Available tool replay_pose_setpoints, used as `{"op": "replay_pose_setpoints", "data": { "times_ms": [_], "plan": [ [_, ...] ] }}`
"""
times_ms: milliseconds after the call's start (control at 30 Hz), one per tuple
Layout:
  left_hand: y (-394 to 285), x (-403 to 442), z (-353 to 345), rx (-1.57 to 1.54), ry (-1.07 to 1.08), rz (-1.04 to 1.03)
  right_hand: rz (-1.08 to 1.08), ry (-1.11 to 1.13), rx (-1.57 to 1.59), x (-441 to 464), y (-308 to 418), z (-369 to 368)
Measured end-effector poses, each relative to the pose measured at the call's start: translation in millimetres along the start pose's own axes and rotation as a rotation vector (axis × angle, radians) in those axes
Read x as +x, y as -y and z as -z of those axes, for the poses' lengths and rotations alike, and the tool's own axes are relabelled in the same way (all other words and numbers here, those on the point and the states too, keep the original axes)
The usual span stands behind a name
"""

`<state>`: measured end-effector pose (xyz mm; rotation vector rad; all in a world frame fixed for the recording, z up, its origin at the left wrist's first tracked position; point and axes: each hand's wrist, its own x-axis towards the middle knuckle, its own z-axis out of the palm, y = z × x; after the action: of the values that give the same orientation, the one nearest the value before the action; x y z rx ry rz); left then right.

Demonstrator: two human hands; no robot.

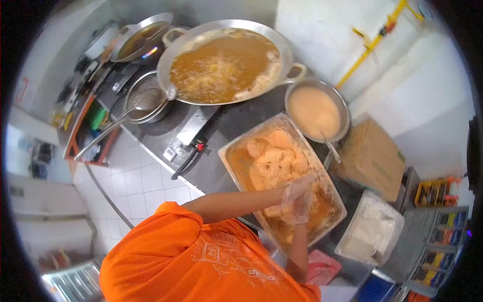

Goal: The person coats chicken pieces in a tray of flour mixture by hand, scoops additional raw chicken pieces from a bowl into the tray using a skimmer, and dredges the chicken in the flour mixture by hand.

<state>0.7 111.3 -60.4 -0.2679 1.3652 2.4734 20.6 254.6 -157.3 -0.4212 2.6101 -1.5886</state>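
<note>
A large rectangular tray (247, 187) holds orange-tan flour (274, 163) with several coated lumps and wet brownish patches. Both my hands wear clear plastic gloves and are close together over the tray's right half. My left hand (299, 190) reaches in from the left, partly overlapping my right hand (297, 210), which comes up from below. Blur and the crinkled gloves hide the fingers of both, so whether a coated piece is between them is unclear. Past the tray's far end stands a metal bowl (315, 109) of pale orange batter, a utensil handle leaning over its rim.
A wide pan (221, 65) of bubbling oil sits behind the tray; a second oil pan (143, 40) is farther left. A long-handled strainer (147, 99) rests over a pot. To the right are a cardboard box (372, 158) and a container (371, 226) of white powder.
</note>
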Motion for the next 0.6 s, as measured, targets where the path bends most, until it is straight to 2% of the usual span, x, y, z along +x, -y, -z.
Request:
{"op": "replay_pose_setpoints", "data": {
  "times_ms": [33, 67, 100, 167, 200, 233, 267, 300, 367, 400, 467, 500, 567, 600],
  "plan": [
    [-17.1, -9.2, -9.2, -0.052, 0.087, 0.021, -0.277, 0.094, 0.400, 14.2, 47.2, 34.0],
    [-36.6, -18.3, -16.2, -0.102, 0.176, 0.045, -0.243, 0.083, 0.318, 24.8, 90.8, 57.2],
    [-62.4, -31.5, -24.6, -0.104, 0.155, 0.021, -0.212, 0.070, 0.234, 31.3, 128.2, 76.0],
    [-115.2, -59.8, -26.1, -0.046, -0.062, 0.160, -0.125, 0.073, -0.239, 47.6, 173.9, 93.8],
    [-123.6, -66.8, -12.2, -0.053, -0.082, 0.136, -0.100, 0.093, -0.237, 50.4, 154.3, 94.6],
    [-130.0, -73.1, 5.2, -0.041, -0.158, 0.102, 0.028, 0.042, -0.442, 47.3, 116.6, 97.5],
    [-143.7, -88.1, 15.8, -0.024, -0.229, 0.058, 0.171, -0.024, -0.641, 45.5, 108.3, 98.9],
    [-156.3, -107.1, 29.8, 0.020, -0.288, 0.035, 0.192, -0.019, -0.644, 47.9, 100.1, 100.4],
    [-172.2, -150.7, 63.4, 0.028, -0.370, -0.029, -0.233, 0.067, -0.945, 52.2, 111.6, 96.4],
    [-170.4, -166.7, 87.5, -0.010, -0.398, -0.076, -0.208, 0.073, -0.945, 51.2, 90.6, 97.8],
    [-187.0, -214.0, 134.0, -0.055, -0.474, -0.086, 0.248, -0.040, -1.014, 58.4, 25.4, 93.8],
    [-185.7, -239.5, 160.1, -0.078, -0.540, -0.148, 0.280, -0.027, -1.008, 64.2, 52.3, 81.0],
    [-179.6, -294.4, 213.7, -0.125, -0.681, -0.216, -0.212, -0.017, -0.926, 63.5, 156.1, 58.4],
    [-178.0, -330.8, 238.8, -0.073, -0.738, -0.194, -0.308, -0.018, -0.884, 60.0, 195.6, 41.5]
  ]
}}
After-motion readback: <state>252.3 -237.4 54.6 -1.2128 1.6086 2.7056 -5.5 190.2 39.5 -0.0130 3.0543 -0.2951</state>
